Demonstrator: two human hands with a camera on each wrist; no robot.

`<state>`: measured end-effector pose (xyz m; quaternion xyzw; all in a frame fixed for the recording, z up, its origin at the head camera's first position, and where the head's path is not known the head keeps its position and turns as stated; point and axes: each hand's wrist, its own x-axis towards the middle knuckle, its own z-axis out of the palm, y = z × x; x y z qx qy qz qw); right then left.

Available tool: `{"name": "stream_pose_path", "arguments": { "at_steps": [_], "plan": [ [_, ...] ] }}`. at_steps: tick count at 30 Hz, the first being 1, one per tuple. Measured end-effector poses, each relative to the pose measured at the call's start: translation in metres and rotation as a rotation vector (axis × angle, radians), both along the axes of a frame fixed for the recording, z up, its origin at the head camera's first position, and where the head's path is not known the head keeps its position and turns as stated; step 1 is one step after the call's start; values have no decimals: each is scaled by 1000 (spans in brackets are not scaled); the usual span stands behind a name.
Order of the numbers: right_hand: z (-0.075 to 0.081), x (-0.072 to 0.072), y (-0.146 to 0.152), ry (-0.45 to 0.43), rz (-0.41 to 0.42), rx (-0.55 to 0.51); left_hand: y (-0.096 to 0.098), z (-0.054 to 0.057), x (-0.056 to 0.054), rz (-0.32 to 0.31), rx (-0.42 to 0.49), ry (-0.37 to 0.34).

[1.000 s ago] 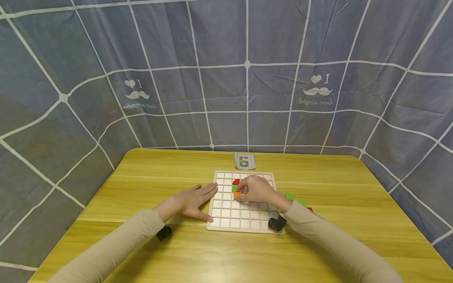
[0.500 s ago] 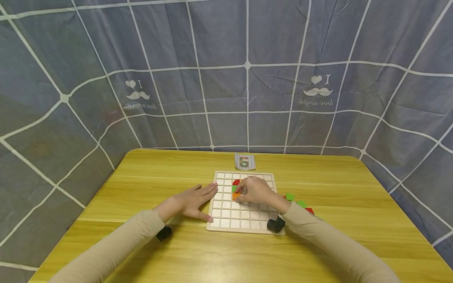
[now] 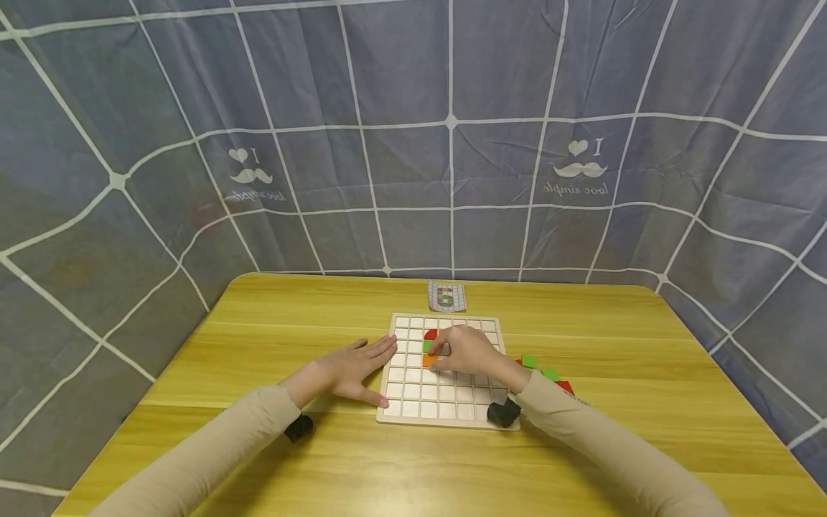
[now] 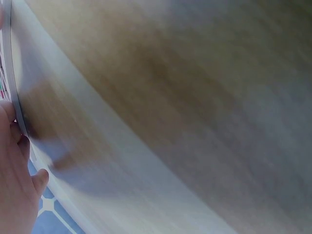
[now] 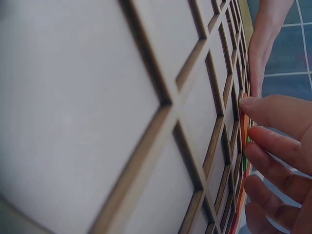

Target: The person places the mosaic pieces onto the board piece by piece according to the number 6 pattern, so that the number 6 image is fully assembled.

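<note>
A pale wooden grid board (image 3: 446, 424) lies on the table in the head view. My right hand (image 3: 474, 350) is over its middle, thumb and index finger pinching an orange square tile (image 3: 428, 360) in one of the cells. Directly behind that tile sit a green tile (image 3: 428, 346) and a rounded red tile (image 3: 431, 334); the hand hides the cells to their right. In the right wrist view the thumb touches the edge of the orange tile (image 5: 244, 117). My left hand (image 3: 362, 370) lies flat, fingers spread, with its fingertips and thumb on the board's left edge.
Right of the board lie loose tiles: a green one (image 3: 529, 360), another green one (image 3: 550, 374) and a red one (image 3: 564, 387), partly behind the right forearm. A printed pattern card (image 3: 447, 296) stands behind the board. A grey checked curtain (image 3: 413, 165) surrounds the table.
The orange tile has shifted slightly left and toward me, settling square in line with the green tile. My right fingers moved with it; the left hand has stayed in place.
</note>
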<state>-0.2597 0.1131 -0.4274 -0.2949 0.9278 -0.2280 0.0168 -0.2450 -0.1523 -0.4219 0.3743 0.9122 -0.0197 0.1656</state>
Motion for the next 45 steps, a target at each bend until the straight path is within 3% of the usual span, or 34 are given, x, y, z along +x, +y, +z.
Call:
{"name": "stream_pose_path", "arguments": {
  "at_steps": [23,45],
  "plan": [
    [5,7,24,34,-39,-46,-2,1,0,1,2,-6],
    [15,16,84,30,-197,-107,-1,0,1,1,12,-4]
  ]
}}
